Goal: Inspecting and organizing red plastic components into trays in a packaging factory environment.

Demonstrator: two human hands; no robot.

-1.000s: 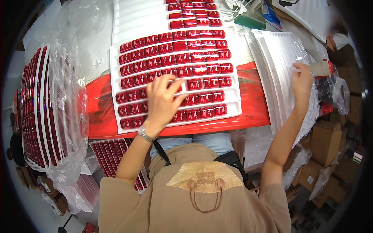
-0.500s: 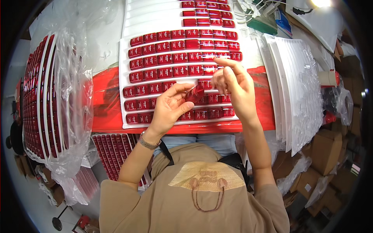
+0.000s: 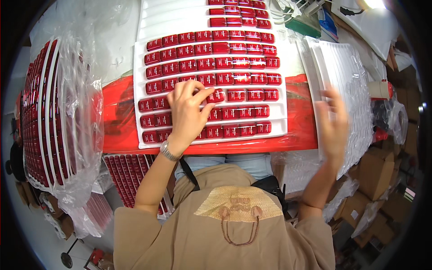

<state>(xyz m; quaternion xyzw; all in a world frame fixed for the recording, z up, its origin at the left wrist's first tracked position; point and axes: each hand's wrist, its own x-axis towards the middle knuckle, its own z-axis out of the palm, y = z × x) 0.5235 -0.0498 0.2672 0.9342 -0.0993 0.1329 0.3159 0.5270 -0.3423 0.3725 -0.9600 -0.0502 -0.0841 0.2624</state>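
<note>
Left hand (image 3: pixel 186 110) is pinching a red case (image 3: pixel 217 96) alone at the white tray (image 3: pixel 277 110), right hand (image 3: pixel 333 128) swinging off, blurred fingers parted.

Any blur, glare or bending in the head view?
Head view: motion blur smears the bare right hand, while the left hand looks sharper; white glare spots glossy red rectangular pieces; fisheye distortion bends rows of the white ribbed tray; a burned-out glow sits upper right.
</note>
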